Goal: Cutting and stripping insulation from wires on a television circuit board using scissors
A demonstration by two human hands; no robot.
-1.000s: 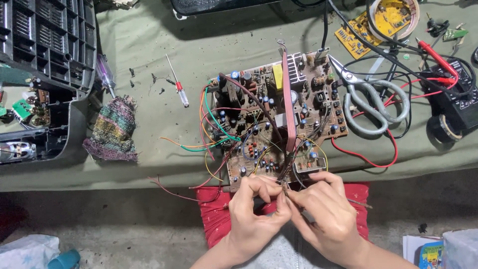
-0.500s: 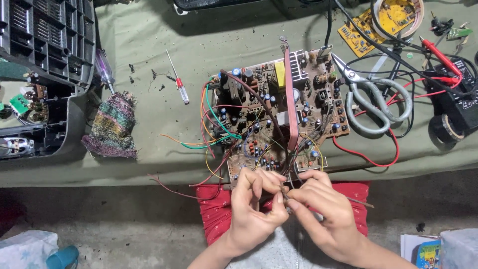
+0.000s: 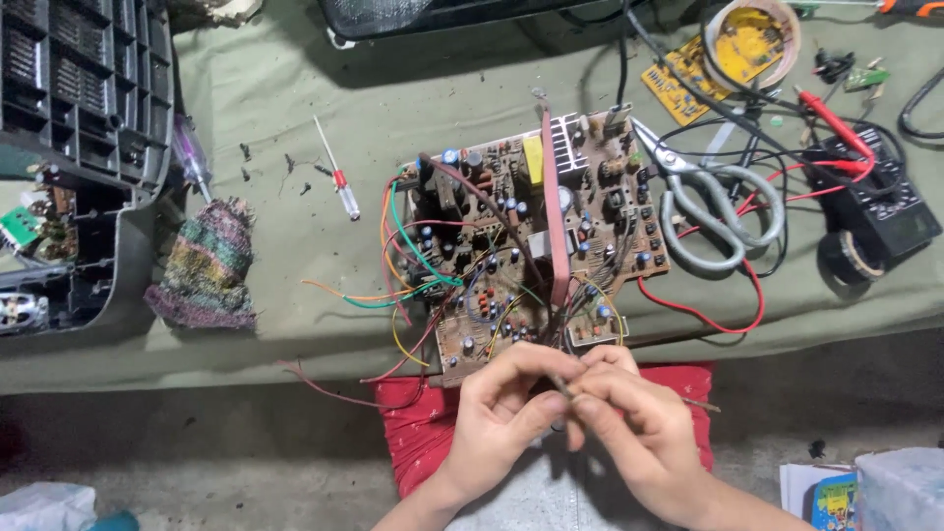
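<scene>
Olive-green cloth-covered surface, creased, filling most of the view. Dark grey slatted plastic housing at far left, cut off by the frame edge, internals only partly visible. Brown circuit board at centre, crowded with capacitors and loose coloured wires, near edge overhanging the surface toward the hands; flat reddish ribbon across it from top to bottom. Red cloth below the board, largely covered by both hands. Grey-handled scissors just right of the board, lying over black and red leads. Black multimeter at right, red probe beside it, roll of black tape at its near corner. Knitted multicoloured pouch left of the board. Yellow coil part at top right. Small red-handled screwdriver apart on the cloth. Left hand and right hand touching just below the board edge, fingers pinched shut together on a thin wire end; wire too small and too covered to trace back. Compared with half a second ago: hands drawn slightly lower and closer together, board and tools unmoved.
</scene>
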